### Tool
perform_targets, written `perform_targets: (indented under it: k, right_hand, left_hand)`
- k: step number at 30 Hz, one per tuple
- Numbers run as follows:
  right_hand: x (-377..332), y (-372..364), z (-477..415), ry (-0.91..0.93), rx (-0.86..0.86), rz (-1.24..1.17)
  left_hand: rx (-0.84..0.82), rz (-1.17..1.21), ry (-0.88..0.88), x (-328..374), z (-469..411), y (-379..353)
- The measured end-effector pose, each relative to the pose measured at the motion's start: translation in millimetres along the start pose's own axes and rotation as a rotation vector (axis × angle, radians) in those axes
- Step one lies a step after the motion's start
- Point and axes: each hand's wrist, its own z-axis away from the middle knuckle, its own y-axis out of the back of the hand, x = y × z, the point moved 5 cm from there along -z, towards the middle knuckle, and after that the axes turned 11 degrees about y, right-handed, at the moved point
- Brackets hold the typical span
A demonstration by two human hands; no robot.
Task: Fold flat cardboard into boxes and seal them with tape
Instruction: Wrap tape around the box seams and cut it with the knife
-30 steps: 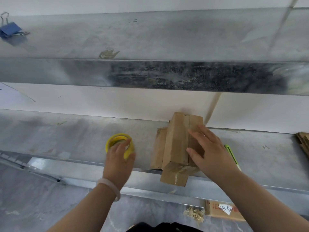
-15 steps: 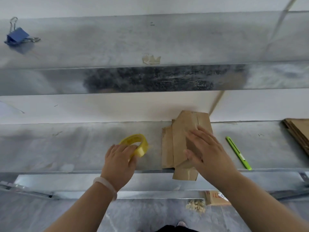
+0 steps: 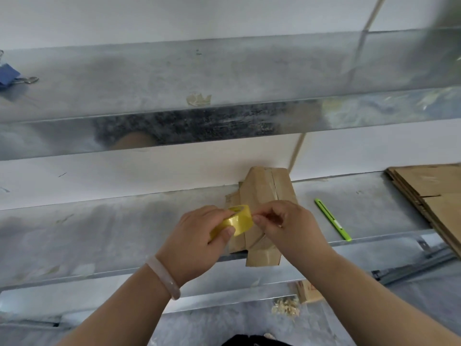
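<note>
Head view: left hand (image 3: 197, 243) wraps its fingers round the tape roll (image 3: 238, 221), held just above the folded box (image 3: 264, 193). The box lies on the table (image 3: 99, 233), its near end overhanging the edge. Right hand (image 3: 291, 228) pinches the roll's rim, likely at the tape end, which is too thin to see. Risks: a nudge tips the box off; the end tears or resticks. Count: one roll, one box, one cardboard stack (image 3: 429, 193), one green cutter (image 3: 333, 219).

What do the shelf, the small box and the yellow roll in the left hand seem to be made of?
The shelf looks like galvanised sheet metal: grey, mottled, with blurry reflections. The small box looks like brown cardboard, matte, with a glossy strip, probably clear tape. The yellow roll is likely plastic adhesive tape, translucent and shiny.
</note>
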Motion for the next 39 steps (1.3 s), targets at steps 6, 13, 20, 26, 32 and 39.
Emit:
perform_targets:
  k: [6, 13, 20, 26, 32, 39]
  right_hand:
    - [6, 18, 1, -0.023, -0.060, -0.041]
    - [14, 34, -3, -0.078, 0.010, -0.154]
    - [11, 54, -6, -0.075, 0.035, -0.267]
    - [6, 69, -8, -0.028, 0.063, -0.318]
    - [23, 84, -6, -0.084, 0.191, -0.535]
    - [66, 98, 11, -0.251, 0.290, -0.772]
  left_hand:
    - [0.007, -0.046, -0.004, 17, -8, 0]
    - [-0.018, -0.032, 0.048, 38, -13, -2]
    - [-0.016, -0.096, 0.150, 42, -20, 3]
    - [-0.025, -0.210, 0.245, 42, -30, 10]
    - [-0.032, 0.048, 0.149, 29, -27, 18]
    - [0.056, -0.029, 0.171, 1, -13, 17]
